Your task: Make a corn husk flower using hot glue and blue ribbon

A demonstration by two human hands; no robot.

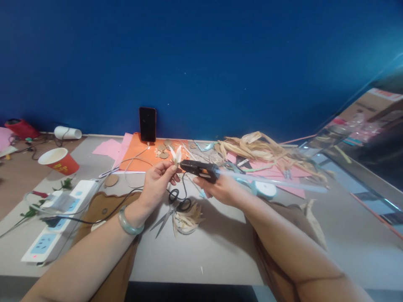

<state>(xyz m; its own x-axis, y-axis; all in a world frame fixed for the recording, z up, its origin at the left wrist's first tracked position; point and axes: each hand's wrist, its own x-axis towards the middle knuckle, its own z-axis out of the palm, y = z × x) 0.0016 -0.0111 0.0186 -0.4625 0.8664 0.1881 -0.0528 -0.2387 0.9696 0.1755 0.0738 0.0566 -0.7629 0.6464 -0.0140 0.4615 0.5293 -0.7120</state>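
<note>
Above craft table [220, 247], left hand [156, 183] pinches pale husk petals [176, 156] upright; right hand [220, 188] grips glue gun [200, 169], nozzle just beside petal base. Gluing step apparently underway; next calls for steady nozzle, fingers clear.

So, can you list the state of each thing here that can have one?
left hand, closed on pale petal piece
right hand, closed on glue gun
phone, upright against wall, screen dark
scissors, lying on table, not held
power strip, black plug in it
</note>
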